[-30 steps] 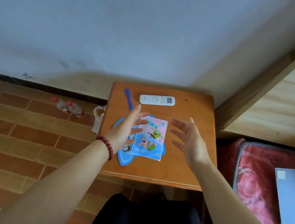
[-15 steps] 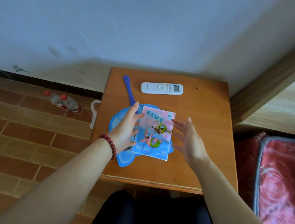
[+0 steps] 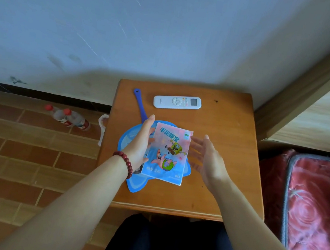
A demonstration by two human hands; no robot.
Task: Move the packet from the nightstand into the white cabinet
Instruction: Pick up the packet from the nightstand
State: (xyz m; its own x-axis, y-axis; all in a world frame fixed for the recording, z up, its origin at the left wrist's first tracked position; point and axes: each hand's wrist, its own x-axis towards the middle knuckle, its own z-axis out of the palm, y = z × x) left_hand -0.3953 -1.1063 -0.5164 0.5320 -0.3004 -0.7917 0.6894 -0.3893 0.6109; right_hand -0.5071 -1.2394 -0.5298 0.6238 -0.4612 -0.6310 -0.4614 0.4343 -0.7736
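Note:
The packet (image 3: 168, 154), pale blue and pink with cartoon figures, lies on a blue hand fan (image 3: 126, 139) in the middle of the wooden nightstand (image 3: 222, 152). My left hand (image 3: 139, 144) is at the packet's left edge, with fingers tucked under that edge and gripping it. My right hand (image 3: 207, 160) hovers just right of the packet, fingers spread and holding nothing. The white cabinet is out of view.
A white remote control (image 3: 177, 102) lies at the back of the nightstand, beside the fan's blue handle (image 3: 139, 103). Two bottles (image 3: 68, 118) lie on the brick floor to the left. A red quilted bed (image 3: 310, 213) and wooden headboard (image 3: 314, 105) are on the right.
Both hands have closed in on the packet. My left hand slid from on top of the fan to the packet's left edge and took hold; the right came nearer its right edge.

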